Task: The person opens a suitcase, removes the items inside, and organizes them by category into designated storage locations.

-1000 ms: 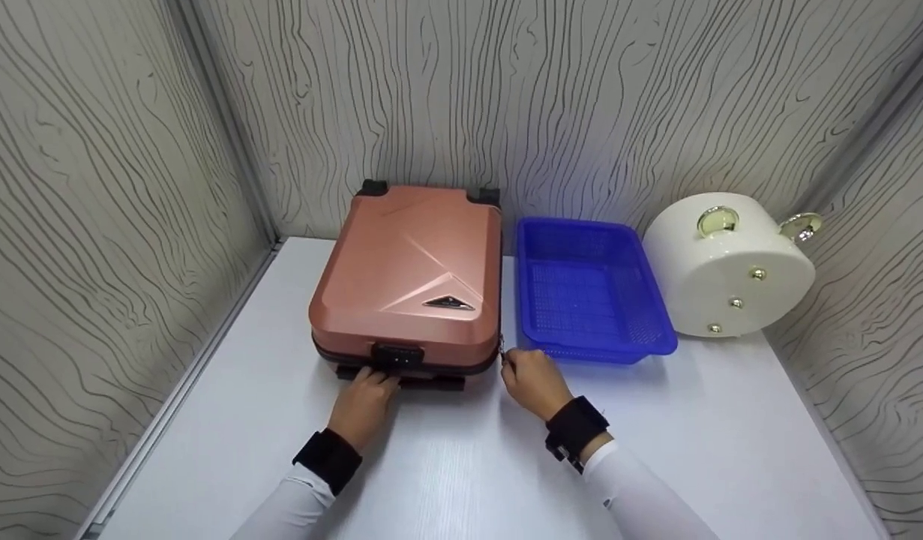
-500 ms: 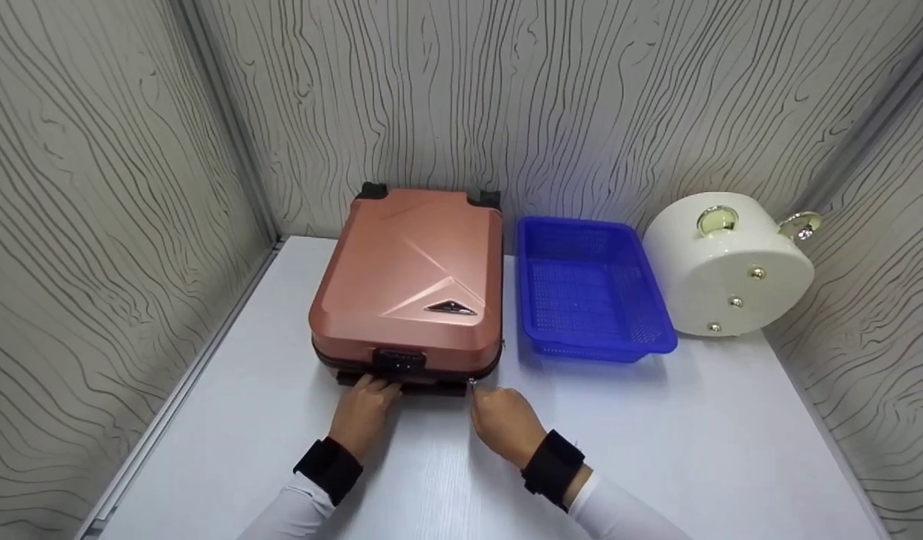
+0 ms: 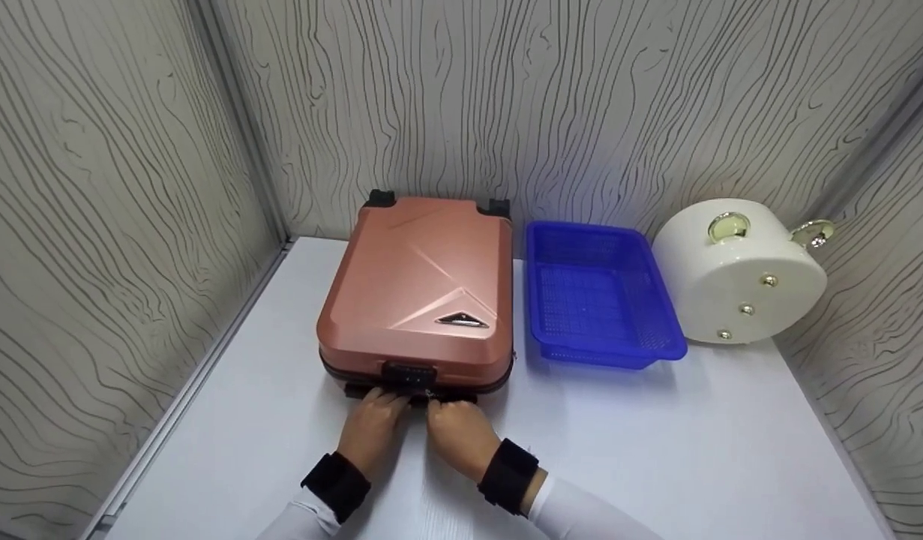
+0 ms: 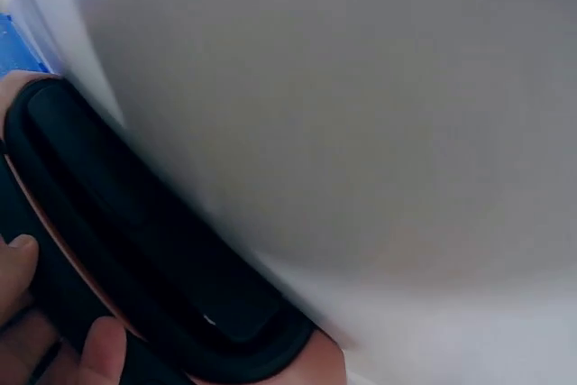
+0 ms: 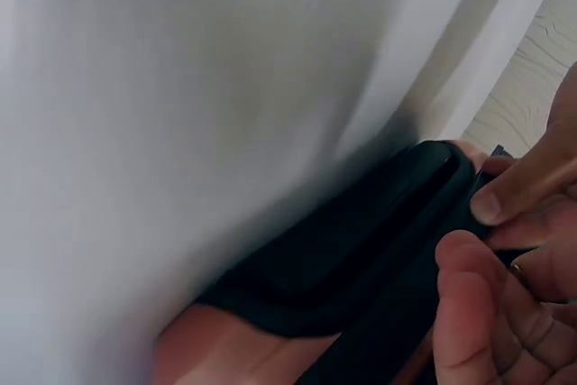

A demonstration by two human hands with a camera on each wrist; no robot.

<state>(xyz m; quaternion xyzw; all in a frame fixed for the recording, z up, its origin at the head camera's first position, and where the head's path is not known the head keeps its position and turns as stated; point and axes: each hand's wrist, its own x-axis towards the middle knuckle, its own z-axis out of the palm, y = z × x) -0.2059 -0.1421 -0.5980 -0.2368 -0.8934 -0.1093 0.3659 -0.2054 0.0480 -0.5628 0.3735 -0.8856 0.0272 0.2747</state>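
Observation:
A rose-gold suitcase (image 3: 424, 277) lies flat, its black combination lock (image 3: 409, 374) at the front edge. Just below the lock, my left hand (image 3: 371, 427) holds the black strip (image 4: 63, 286) along that edge, as the left wrist view shows. Close beside it, my right hand (image 3: 461, 435) pinches a small metal zipper pull (image 3: 430, 393) at the zipper line; its fingers are bent and mostly cover the pull. Lower on this side, the black recessed handle (image 4: 153, 223) appears in both wrist views.
Right of the suitcase stands a blue perforated plastic basket (image 3: 532, 300). Beyond it a white rounded case (image 3: 720, 277) with gold rings and studs leans near the corner. Patterned walls (image 3: 446, 97) enclose the white table (image 3: 656, 450) at the back and sides.
My right hand has drawn the zipper pull from the suitcase's right side around the front corner and left to the lock. My left hand has stayed at the front edge. The view has shifted slightly.

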